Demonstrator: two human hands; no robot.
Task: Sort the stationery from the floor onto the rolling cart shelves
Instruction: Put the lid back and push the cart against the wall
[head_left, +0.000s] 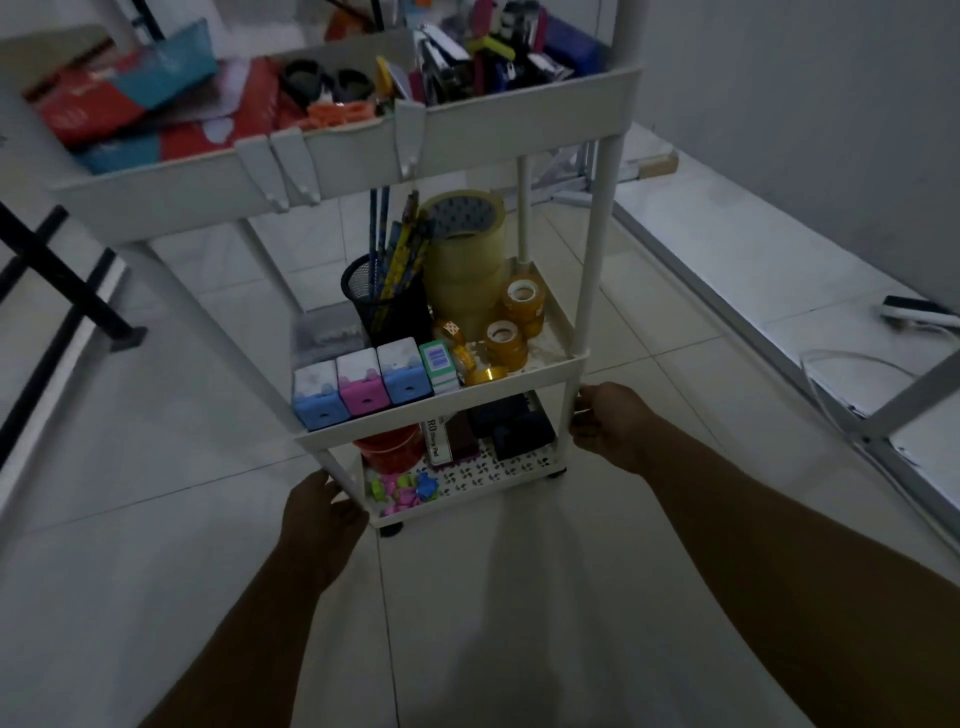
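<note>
A white three-shelf rolling cart (592, 291) is seen from above on a pale tiled floor (156, 519), and it is held low down by both hands. The left hand (319, 512) is placed at the near left leg, just above the bottom shelf (498, 480); its fingers are hidden behind the palm and the leg, so whether they are wrapped round it cannot be told. The right hand (605, 421) is set against the near right leg between the middle and bottom shelves, with its fingers curled round the post.

On the middle shelf (441, 410) three small boxes (361, 389), two blue and one pink, are lined along the near edge. A black mesh pencil cup (387, 301) filled with pencils is stood behind them, and large rolls of clear tape (467, 260) are stacked just to its right. Smaller amber tape rolls (511, 325) are scattered nearer the right edge.

The top shelf (519, 111) is filled with red paper packs (93, 104), a teal basket (166, 67), orange scissors (340, 111) and a crowd of dark items at the far right. On the bottom shelf a red container (389, 444), dark boxes (514, 423) and small coloured clips (408, 488) are stored.

A power strip (919, 312) is laid on a raised ledge at the far right.
</note>
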